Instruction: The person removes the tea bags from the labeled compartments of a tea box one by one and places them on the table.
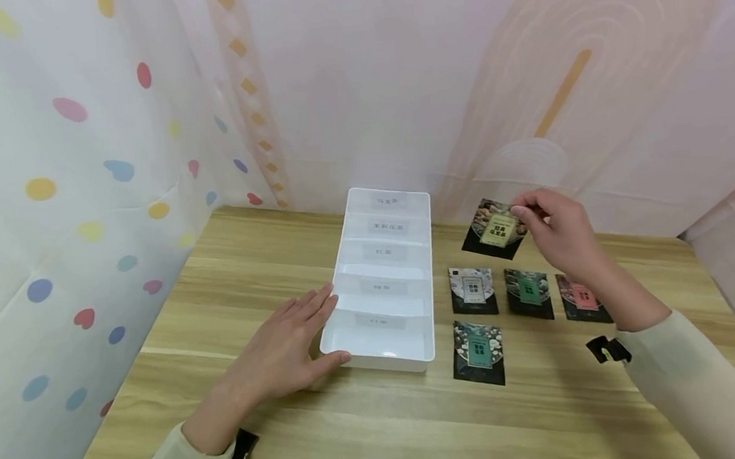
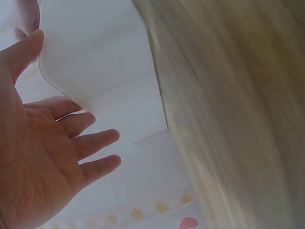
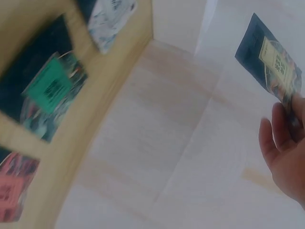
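My right hand [image 1: 563, 233] pinches the corner of a black sachet with a yellow label [image 1: 496, 229] above the back of the table; the right wrist view also shows this sachet [image 3: 271, 59] held between thumb and fingers. My left hand [image 1: 286, 345] rests along the near left corner of a white divided box [image 1: 379, 361], its fingers spread and fairly straight. In the left wrist view the left hand [image 2: 47, 152] has thumb and fingertips at the edge of the box's side wall [image 2: 109, 62]. The box has several compartments in a row, each with a printed label.
Right of the box lie a white-label sachet [image 1: 473, 291], a green-label sachet [image 1: 528, 294], a red-label sachet [image 1: 583, 298] and a teal-label sachet [image 1: 478, 353] on the wooden table [image 1: 382, 435]. A patterned cloth [image 1: 357, 81] hangs behind the table and along its left side.
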`<act>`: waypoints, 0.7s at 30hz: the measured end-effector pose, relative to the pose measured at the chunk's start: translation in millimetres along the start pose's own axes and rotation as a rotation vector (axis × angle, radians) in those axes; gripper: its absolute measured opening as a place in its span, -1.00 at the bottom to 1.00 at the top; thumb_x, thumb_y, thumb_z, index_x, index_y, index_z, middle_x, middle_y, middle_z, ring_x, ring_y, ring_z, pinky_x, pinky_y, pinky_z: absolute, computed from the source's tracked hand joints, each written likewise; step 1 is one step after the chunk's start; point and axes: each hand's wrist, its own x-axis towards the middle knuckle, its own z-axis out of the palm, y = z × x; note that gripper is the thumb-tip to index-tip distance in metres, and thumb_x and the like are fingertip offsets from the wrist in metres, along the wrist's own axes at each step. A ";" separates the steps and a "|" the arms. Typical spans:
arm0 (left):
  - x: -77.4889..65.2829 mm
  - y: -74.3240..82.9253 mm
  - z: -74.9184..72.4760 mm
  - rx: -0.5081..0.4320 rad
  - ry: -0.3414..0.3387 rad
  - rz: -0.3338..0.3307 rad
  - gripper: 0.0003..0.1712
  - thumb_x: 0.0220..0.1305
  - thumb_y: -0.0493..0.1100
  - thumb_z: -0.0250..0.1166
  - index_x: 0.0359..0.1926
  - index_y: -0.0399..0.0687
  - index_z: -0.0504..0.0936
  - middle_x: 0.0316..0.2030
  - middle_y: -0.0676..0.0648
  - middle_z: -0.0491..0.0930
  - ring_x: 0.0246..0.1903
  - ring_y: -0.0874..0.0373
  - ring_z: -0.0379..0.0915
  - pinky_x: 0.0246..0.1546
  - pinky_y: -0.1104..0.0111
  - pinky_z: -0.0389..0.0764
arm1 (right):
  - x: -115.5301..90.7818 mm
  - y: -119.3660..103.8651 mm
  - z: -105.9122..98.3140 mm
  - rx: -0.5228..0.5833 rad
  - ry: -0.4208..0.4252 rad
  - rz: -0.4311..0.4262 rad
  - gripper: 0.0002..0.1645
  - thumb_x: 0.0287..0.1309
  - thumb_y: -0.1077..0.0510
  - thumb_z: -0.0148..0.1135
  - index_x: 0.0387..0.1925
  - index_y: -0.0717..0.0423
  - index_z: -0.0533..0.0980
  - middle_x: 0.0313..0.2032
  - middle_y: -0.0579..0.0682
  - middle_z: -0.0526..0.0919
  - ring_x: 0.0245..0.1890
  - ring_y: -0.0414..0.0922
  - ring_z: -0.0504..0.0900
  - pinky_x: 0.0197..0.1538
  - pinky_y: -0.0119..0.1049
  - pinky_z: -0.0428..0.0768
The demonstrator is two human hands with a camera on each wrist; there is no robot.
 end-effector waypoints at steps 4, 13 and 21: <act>-1.3 -1.5 -0.5 0.005 -0.008 -0.009 0.04 0.37 0.39 0.28 0.53 -0.30 0.35 0.58 -0.20 0.19 0.51 -0.23 0.21 0.52 -0.11 0.23 | -12.1 7.1 -4.4 -0.007 0.004 -0.010 -0.91 0.44 0.38 0.23 -0.13 0.33 0.63 -0.28 0.13 0.67 -0.35 -0.29 0.48 -0.28 -0.54 0.40; -1.6 -3.4 0.7 0.009 0.000 -0.004 0.03 0.37 0.38 0.28 0.52 -0.31 0.35 0.58 -0.21 0.19 0.51 -0.25 0.21 0.51 -0.12 0.24 | -35.7 19.3 -13.7 -0.017 -0.009 -0.017 -0.90 0.36 0.47 0.25 -0.15 0.35 0.63 -0.34 0.09 0.66 -0.44 -0.28 0.44 -0.35 -0.56 0.37; -1.4 -3.7 1.5 0.012 0.008 0.004 0.03 0.37 0.37 0.29 0.52 -0.32 0.35 0.57 -0.22 0.21 0.49 -0.26 0.22 0.51 -0.13 0.24 | -53.5 23.7 -21.4 -0.030 -0.034 -0.028 -0.88 0.34 0.48 0.28 -0.21 0.27 0.64 -0.39 0.00 0.63 -0.50 -0.28 0.39 -0.39 -0.49 0.37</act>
